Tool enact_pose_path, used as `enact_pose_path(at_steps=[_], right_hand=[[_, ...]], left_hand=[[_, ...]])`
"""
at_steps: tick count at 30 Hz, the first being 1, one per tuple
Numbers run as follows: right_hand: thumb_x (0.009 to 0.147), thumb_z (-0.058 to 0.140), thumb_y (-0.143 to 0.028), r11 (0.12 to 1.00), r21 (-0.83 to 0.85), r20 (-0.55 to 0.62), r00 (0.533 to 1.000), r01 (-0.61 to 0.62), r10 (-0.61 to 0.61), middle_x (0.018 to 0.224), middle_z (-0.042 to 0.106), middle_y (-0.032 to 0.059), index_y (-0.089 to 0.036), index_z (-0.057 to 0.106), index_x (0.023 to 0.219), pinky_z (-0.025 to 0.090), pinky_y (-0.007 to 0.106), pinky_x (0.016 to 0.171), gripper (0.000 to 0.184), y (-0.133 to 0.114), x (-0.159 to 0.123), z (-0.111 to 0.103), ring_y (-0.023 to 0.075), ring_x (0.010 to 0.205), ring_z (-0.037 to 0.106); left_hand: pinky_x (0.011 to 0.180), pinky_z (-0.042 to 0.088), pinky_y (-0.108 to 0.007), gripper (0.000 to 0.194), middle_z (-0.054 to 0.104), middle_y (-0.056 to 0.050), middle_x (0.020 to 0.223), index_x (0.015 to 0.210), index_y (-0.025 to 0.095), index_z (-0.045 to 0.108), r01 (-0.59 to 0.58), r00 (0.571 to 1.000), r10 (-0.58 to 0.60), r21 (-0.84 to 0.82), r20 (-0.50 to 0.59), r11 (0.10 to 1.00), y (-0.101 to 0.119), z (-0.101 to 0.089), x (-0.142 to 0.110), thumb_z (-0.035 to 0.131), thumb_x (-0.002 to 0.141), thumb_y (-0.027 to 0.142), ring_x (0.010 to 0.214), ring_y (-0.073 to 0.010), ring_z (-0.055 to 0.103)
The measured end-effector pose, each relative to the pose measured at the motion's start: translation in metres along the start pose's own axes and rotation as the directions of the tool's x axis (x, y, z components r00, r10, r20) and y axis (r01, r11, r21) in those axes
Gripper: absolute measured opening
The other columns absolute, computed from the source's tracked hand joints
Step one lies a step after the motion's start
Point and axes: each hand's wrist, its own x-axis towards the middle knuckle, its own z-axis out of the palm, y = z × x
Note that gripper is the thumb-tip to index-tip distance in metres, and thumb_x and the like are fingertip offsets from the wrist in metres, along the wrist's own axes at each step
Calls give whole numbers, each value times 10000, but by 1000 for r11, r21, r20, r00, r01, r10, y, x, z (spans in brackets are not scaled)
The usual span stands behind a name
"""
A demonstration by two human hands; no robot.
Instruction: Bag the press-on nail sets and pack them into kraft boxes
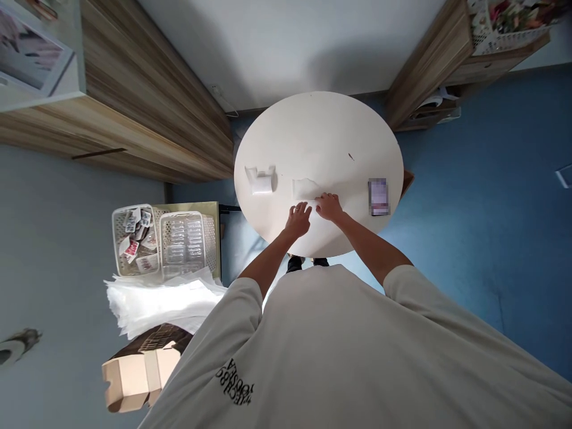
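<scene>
A thin white sheet point(305, 188), perhaps packing foam, lies on the round white table point(313, 119) in front of me. My right hand point(329, 207) is at its near right corner, fingers bent and closed on the edge. Just below the sheet's near edge rests my left hand point(299, 220), its fingers loosely bent and apart, with nothing visible in them. To the left stands a white wrapped bundle point(261, 182) with loose flaps sticking up. Whatever is under my right fingers is hidden.
A phone-like rectangle point(379, 196), blurred, lies at the table's right. A small dark sliver point(351, 157) is farther back. At left are a basket of packets point(117, 244), a basket of clear plastic boxes point(209, 238), white sheets point(156, 301) and an open cardboard box point(129, 381).
</scene>
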Motion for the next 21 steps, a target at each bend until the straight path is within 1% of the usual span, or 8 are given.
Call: enact_pose_path(at_steps=[3, 6, 8, 10, 12, 14, 18, 21], right_hand=[[989, 517, -278, 1000, 8, -30, 1000, -3, 4, 1312, 651, 226, -168, 752, 1258, 340, 565, 1137, 374, 3, -1, 5, 411, 1241, 547], [1002, 530, -317, 999, 27, -85, 995, -41, 43, 1402, 611, 219, -163, 688, 1339, 331, 558, 1160, 403, 7, -8, 11, 411, 1303, 506], [1015, 530, -348, 993, 40, -130, 985, -109, 114, 1512, 545, 216, -161, 599, 1446, 325, 548, 1173, 475, 9, -16, 16, 407, 1373, 460], [1034, 503, -382, 977, 54, -156, 964, -208, 214, 1592, 473, 220, -164, 495, 1539, 338, 537, 1165, 550, 12, -26, 22, 403, 1421, 424], [1052, 452, -401, 944, 71, -155, 931, -323, 331, 1597, 457, 233, -160, 418, 1584, 370, 521, 1136, 585, 15, -38, 28, 399, 1424, 430], [1048, 434, -400, 901, 150, -150, 891, -407, 428, 1566, 479, 239, -160, 399, 1582, 389, 514, 1122, 587, 17, -49, 33, 391, 1408, 454], [1000, 507, -424, 774, 357, -107, 800, -523, 590, 1479, 545, 211, -183, 479, 1469, 395, 505, 1122, 528, 17, -59, 35, 368, 1361, 495], [969, 572, -448, 694, 418, -57, 746, -586, 663, 1419, 575, 190, -194, 531, 1352, 400, 483, 1108, 461, 15, -58, 33, 355, 1338, 511]], left_hand=[[1310, 248, -588, 709, 384, -171, 1727, 1572, 169, 493, -66, 995, 65, 17, 72, 998, 6, 13, 2, 504, 867, 101, 1628, -329, 305], [1305, 241, -608, 792, 373, -161, 1739, 1641, 201, 424, -72, 992, 67, 42, 109, 997, 7, 20, 3, 524, 860, 110, 1624, -337, 315], [1301, 234, -625, 841, 377, -159, 1738, 1669, 218, 389, -67, 991, 60, 59, 119, 996, 7, 22, 4, 541, 848, 111, 1617, -351, 326], [1298, 237, -631, 859, 385, -167, 1731, 1671, 215, 390, -65, 991, 56, 75, 125, 995, 7, 22, 3, 551, 836, 103, 1605, -364, 345], [1298, 237, -633, 843, 386, -188, 1726, 1662, 183, 408, -71, 990, 59, 96, 128, 993, 8, 23, 0, 546, 835, 96, 1598, -376, 352], [1306, 219, -635, 821, 369, -208, 1729, 1655, 146, 416, -80, 989, 65, 115, 129, 990, 9, 25, -5, 537, 845, 99, 1605, -383, 336], [1315, 188, -640, 808, 354, -213, 1736, 1654, 133, 415, -75, 990, 58, 135, 128, 988, 12, 30, -10, 534, 855, 110, 1621, -384, 308], [1312, 193, -624, 773, 406, -220, 1703, 1629, 127, 448, -85, 992, 70, 149, 103, 985, 15, 29, -3, 527, 861, 103, 1626, -377, 301]])
